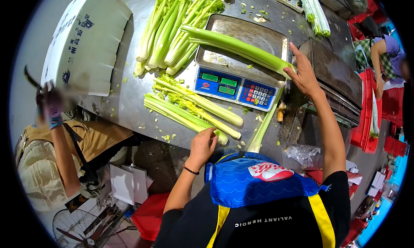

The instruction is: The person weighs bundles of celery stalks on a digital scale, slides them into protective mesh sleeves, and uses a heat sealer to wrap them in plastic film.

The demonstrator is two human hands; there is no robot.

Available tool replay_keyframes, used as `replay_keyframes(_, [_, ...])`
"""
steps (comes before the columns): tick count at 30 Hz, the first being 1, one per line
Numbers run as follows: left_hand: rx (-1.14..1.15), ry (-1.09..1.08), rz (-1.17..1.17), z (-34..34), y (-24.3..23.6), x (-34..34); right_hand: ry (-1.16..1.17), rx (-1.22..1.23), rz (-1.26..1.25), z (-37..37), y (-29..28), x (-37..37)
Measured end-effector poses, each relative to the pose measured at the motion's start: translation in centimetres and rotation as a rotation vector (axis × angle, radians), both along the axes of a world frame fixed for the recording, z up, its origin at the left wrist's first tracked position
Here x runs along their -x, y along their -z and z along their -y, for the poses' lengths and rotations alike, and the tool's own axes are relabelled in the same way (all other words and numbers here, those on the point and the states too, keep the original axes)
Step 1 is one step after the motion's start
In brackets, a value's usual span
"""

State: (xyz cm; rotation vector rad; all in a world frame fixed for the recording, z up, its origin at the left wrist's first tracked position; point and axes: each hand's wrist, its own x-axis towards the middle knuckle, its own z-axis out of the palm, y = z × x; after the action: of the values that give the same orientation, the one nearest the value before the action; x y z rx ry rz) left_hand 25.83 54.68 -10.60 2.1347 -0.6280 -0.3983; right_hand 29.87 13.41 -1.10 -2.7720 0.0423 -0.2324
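Observation:
A long celery bunch (235,47) lies diagonally across the steel pan of a scale (233,90) with a blue keypad. My right hand (304,73) is at its right end, fingers spread and open, thumb touching the stalks. My left hand (202,142) has curled fingers on the base of another celery bunch (177,118) lying at the table's front edge. Paler stalks (215,108) lie just behind it, and a single stalk (261,134) lies right of them. A large pile of celery (164,37) is left of the scale.
White foam box (86,45) at left, beside a co-worker's gloved hand (51,103) with a dark tool. Steel table (129,97), small bottle (281,112), dark machine (332,75), wrapped vegetables (317,15), red crates (362,131), another person (386,54) at right, fan (86,226) below.

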Motion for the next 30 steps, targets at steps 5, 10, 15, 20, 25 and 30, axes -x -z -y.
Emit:
replay_keyframes(5, [0.011,-0.007,-0.015,-0.4,0.0,-0.1,0.024,0.040,-0.075,-0.4,1.0,0.6])
replay_keyframes(10, [-0.003,0.000,0.032,-0.7,0.1,-0.5,0.000,0.127,-0.072,-2.1,1.3,-0.1])
replay_keyframes(15, [0.007,0.007,0.070,-0.4,-0.1,-1.2,-0.051,0.013,0.032,-2.5,3.6,-1.9])
replay_keyframes(20, [-0.001,0.004,0.100,-0.6,-0.1,-1.1,0.000,-0.105,0.122,-2.9,4.2,-1.6])
replay_keyframes(25, [0.089,-0.059,0.075,-1.2,-0.6,-0.5,-0.084,-0.005,0.289,-7.1,0.2,-0.5])
replay_keyframes(30, [0.213,-0.173,-0.009,-1.3,-1.3,0.3,-0.251,-0.450,-0.116,-14.9,2.0,4.8])
